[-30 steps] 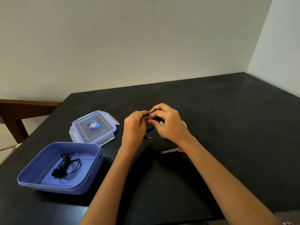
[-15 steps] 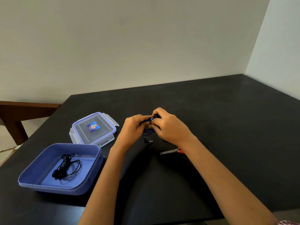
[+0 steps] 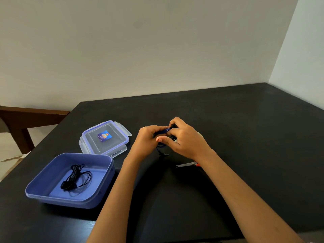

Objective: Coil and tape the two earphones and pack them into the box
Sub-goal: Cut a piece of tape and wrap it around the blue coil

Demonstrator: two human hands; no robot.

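Right now both hands meet above the middle of the black table [image 3: 245, 137], each gripping the blue earphone [image 3: 162, 132]. The left hand [image 3: 148, 138] has its fingers curled round one side of the bunched cable. The right hand [image 3: 186, 140] pinches the other side, fingertips pressed together at the top of the bundle and thumb tucked below. Most of the cable is hidden between the two palms (only a few dark blue loops show). A short tail hangs down from the bundle and ends in the metal plug [image 3: 165, 153], which lies at or just above the tabletop; I cannot tell which.

Just beside the right wrist, a pair of scissors [image 3: 187, 164] lies flat on the table, blades pointing left and a bit of red handle showing at the forearm's edge.

To the left stands the open blue box [image 3: 70, 201], near the table's front edge. Inside it, on the floor of the box, rests the black earphone [image 3: 75, 178] in a loose coil with its buds toward the near-left. Behind the box, almost touching its far rim, lies the clear lid [image 3: 115, 143] with purple trim and a small blue label [image 3: 104, 137] at its centre.

A brown wooden chair [image 3: 26, 118] shows past the table's left edge, against a plain pale wall.
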